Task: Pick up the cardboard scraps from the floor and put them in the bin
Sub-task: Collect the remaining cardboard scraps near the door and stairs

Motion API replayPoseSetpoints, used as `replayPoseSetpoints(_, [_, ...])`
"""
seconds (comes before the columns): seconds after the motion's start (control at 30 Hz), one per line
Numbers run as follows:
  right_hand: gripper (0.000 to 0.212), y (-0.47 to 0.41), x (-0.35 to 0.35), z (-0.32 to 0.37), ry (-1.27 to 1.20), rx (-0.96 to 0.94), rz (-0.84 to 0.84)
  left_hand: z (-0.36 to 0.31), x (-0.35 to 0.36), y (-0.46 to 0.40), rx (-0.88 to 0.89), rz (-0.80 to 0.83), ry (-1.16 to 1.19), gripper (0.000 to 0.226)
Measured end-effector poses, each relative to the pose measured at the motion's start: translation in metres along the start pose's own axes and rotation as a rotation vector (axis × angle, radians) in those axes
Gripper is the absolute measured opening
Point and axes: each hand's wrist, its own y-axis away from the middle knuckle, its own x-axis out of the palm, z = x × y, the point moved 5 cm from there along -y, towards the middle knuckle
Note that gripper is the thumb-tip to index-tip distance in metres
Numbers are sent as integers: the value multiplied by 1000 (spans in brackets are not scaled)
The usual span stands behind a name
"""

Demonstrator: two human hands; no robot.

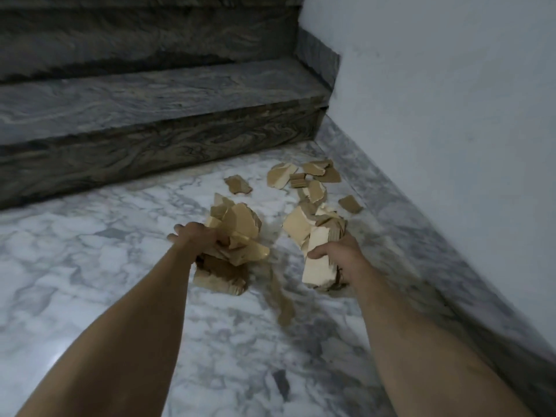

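My left hand (195,239) grips a thick bundle of tan cardboard scraps (234,236), held above the marble floor. My right hand (343,260) holds a second bundle of pale cardboard scraps (316,251), with the thumb across a long pale strip. Several loose scraps (304,179) still lie on the floor in the corner beyond both hands, one torn piece (237,185) a little apart to the left and another (350,204) to the right. A blurred brown scrap (281,302) shows below the bundles. No bin is in view.
Dark marble stairs (150,115) rise across the back left. A pale wall (451,115) with a grey skirting (421,236) runs along the right. White-grey marble floor (90,251) spreads to the left and toward me.
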Motion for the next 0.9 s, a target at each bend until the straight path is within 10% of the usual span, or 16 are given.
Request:
replayPoseSetpoints(0.1, [87,2,22,6,43,-15,42,-2,18,-7,31,-10,-310,84])
replayPoseSetpoints(0.4, [69,-27,32,34,69,-26,132,-1,47,-29,59,75,-147,54])
replayPoseSetpoints(0.63, [156,-131,65,9,181,76,154,-4,28,-7,178,133,227,51])
replayPoseSetpoints(0.9, [137,-85,65,46,710,105,-47,24,-17,2,118,311,582,14])
